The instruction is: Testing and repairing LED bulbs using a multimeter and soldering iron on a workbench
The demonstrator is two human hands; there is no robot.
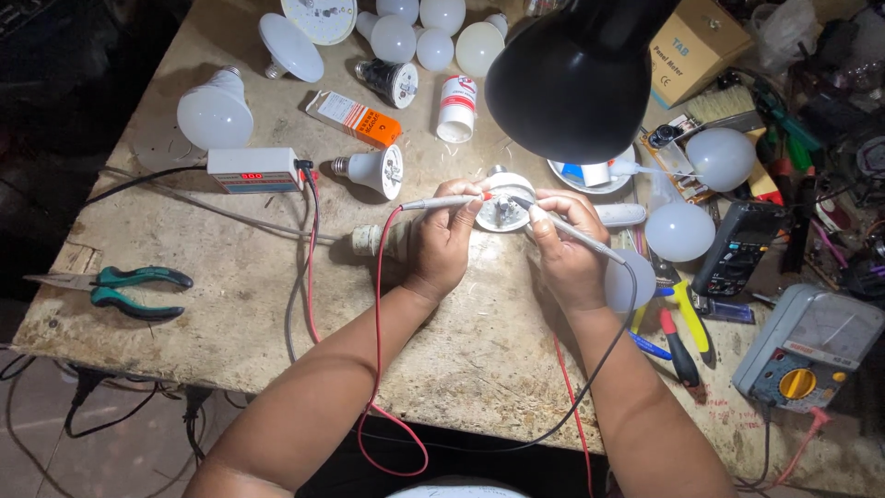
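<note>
Pinching a red-tipped test probe [442, 201], the left hand [444, 242] is curled shut; a black-tipped probe [572, 232] is gripped by the right hand [564, 247]. Between the fingertips lies an opened LED bulb base [502, 205], judged light and fragile, best steadied by its plastic rim.

An opened bulb base [502, 210] lies between both hands, pliers [129, 288] far left, meter [811, 346] far right.

A black desk lamp [576, 78] lights the tabletop [230, 277] centre brightly; edges and floor fall dark, focus sharp.
</note>
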